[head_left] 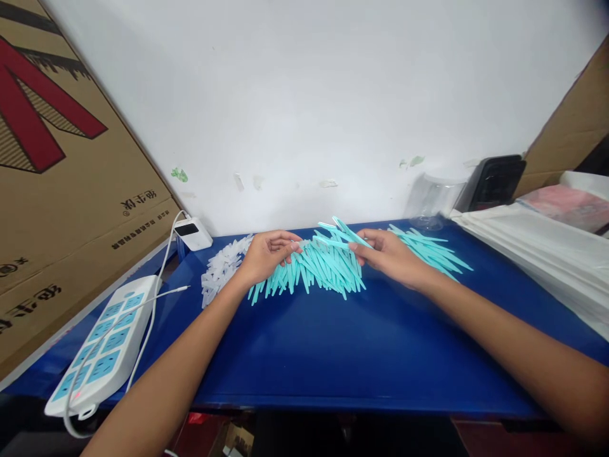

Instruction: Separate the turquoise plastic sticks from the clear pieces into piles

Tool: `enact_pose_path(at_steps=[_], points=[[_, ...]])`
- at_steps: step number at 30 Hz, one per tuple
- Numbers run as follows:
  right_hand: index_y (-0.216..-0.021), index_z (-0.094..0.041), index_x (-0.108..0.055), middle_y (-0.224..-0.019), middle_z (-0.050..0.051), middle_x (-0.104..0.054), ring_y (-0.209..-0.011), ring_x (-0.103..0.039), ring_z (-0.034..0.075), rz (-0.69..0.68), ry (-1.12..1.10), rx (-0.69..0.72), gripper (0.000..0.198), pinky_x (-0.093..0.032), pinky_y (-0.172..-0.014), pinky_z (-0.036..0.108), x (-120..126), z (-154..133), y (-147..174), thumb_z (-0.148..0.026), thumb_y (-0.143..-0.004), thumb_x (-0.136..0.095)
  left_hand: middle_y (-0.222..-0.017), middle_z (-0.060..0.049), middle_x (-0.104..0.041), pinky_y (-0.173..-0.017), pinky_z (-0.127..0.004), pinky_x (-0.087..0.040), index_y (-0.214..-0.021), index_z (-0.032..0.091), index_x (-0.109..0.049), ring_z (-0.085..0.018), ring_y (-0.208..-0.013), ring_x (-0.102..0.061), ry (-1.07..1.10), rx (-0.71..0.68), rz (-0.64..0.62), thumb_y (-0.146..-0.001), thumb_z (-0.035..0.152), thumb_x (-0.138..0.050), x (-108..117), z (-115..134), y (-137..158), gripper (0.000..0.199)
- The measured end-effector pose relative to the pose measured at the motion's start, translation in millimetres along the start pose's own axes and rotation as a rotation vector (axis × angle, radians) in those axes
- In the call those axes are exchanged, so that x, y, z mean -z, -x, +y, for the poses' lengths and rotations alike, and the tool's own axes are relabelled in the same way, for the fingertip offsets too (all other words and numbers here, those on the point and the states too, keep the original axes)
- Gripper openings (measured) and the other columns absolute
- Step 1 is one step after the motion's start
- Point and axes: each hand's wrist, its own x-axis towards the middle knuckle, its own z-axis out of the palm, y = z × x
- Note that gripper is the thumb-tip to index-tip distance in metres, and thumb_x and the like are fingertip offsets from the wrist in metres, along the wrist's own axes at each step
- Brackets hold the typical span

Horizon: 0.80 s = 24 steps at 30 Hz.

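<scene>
Holding a few teal sticks [351, 233] in our right hand [387, 255] above the pile [328, 270] on the far middle tabletop [333, 355], we should grip lightly, ends fanned apart, our left hand [266, 255] pinched narrow, its contents unclear.

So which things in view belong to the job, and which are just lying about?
Job, by the look of it:
teal sticks in the right hand
central teal pile, at the left hand
smaller teal pile
translucent pieces, probably

Lying about:
power strip
white device
clear container
cardboard box
</scene>
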Motion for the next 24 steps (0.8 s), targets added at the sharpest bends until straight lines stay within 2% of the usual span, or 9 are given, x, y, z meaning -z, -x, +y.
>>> enact_pose_path(at_steps=[6,11,24], points=[[-0.079,-0.021,-0.059,-0.069,0.0,-0.064,-0.056,-0.042,0.012,-0.036,-0.033,0.04,0.044,-0.031,-0.054,0.028,-2.1,3.8,-0.1,-0.063,-0.092,-0.064,-0.09,-0.011,-0.079,-0.054,-0.026,-0.053,-0.107,0.014,-0.08,-0.013,-0.06,-0.063,0.066,0.009,0.087,-0.082,0.048,-0.085,-2.3,0.5,0.2,0.042],[-0.079,-0.022,-0.058,-0.068,-0.001,-0.063,-0.052,-0.037,0.011,-0.06,-0.092,0.01,0.043,-0.027,-0.052,0.027,-2.3,7.5,-0.5,-0.061,-0.092,-0.065,-0.076,-0.007,-0.075,-0.054,-0.026,-0.053,-0.101,0.015,-0.082,-0.013,-0.057,-0.06,0.036,0.012,0.079,-0.079,0.045,-0.088,-3.8,-0.5,0.8,0.038],[-0.079,-0.021,-0.061,-0.069,0.0,-0.063,-0.06,-0.048,0.014,-0.052,-0.006,0.049,0.039,-0.035,-0.058,0.028,-1.9,7.7,-1.0,-0.057,-0.095,-0.062,-0.083,-0.009,-0.077,-0.052,-0.025,-0.053,-0.1,0.016,-0.081,-0.013,-0.057,-0.062,0.07,0.038,0.1,-0.077,0.043,-0.089,-9.3,-2.1,1.7,0.037]])
